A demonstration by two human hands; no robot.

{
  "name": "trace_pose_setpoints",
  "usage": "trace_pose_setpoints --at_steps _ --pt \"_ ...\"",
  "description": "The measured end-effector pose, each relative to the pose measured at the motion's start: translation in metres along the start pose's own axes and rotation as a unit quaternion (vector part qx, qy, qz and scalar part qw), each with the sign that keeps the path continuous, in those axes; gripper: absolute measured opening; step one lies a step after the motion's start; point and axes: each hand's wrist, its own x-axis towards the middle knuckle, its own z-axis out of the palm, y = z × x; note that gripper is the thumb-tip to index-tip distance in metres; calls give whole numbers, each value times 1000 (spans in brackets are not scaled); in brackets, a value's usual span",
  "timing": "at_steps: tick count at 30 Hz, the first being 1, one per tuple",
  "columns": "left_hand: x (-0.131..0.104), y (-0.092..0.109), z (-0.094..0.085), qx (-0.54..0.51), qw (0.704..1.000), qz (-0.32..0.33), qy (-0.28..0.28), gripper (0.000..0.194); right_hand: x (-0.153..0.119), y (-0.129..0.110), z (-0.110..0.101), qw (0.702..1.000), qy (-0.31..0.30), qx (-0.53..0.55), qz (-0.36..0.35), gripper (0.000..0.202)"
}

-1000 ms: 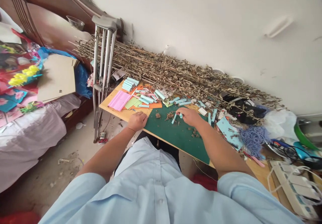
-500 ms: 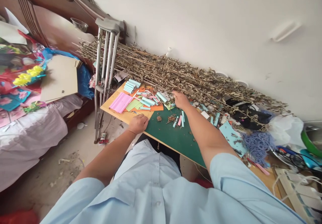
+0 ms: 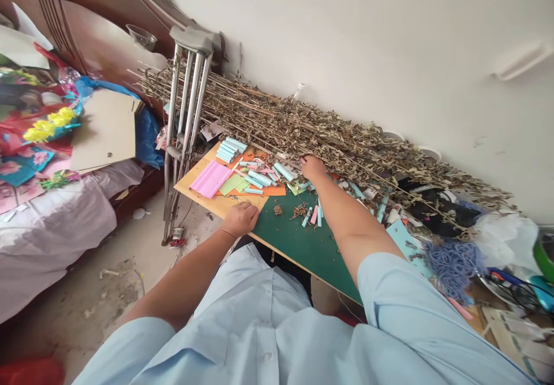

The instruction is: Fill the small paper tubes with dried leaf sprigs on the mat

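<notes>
My left hand [image 3: 240, 219] rests at the near edge of the table, its fingers curled in. Whatever it holds, if anything, is hidden, and a small thin object [image 3: 236, 198] lies just beyond it. Reaching across the table, my right hand [image 3: 314, 169] has its fingers drawn together at the lower edge of the dried leafy stalks [image 3: 277, 116]; what lies between the fingertips is too small to make out. Left of it is a light-blue paper roll [image 3: 283, 171]. Loose rolls and a pink pleated paper [image 3: 210, 179] lie on the orange sheet [image 3: 274, 190] and bare wood.
Metal crutches [image 3: 190, 90] stand at the table's left end. A green mat [image 3: 294, 240] with plant crumbs covers the front. To the right lie blue yarn [image 3: 454, 266], a clear plastic bag [image 3: 504, 232] and cables. A bed [image 3: 56, 223] with colourful papers stands at the left.
My right hand's fingers have drawn together at the dried stalks, where they were more extended before. My left hand stays at the table edge. The view has shifted slightly.
</notes>
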Motion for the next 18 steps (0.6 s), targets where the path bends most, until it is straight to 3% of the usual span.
trace_pose_setpoints --at_steps 4,8,13,18 --pt "-1 0 0 7 1000 0 -2 37 -12 2 -6 999 31 -4 -6 35" --pt "-1 -1 1 9 1000 -6 -4 38 -38 19 -13 998 42 -6 -39 32" --pt "1 -1 1 11 1000 -15 -19 41 -96 56 -11 994 82 23 -72 36" --pt "2 -3 5 10 999 -27 -25 41 -160 98 2 990 118 53 -51 38"
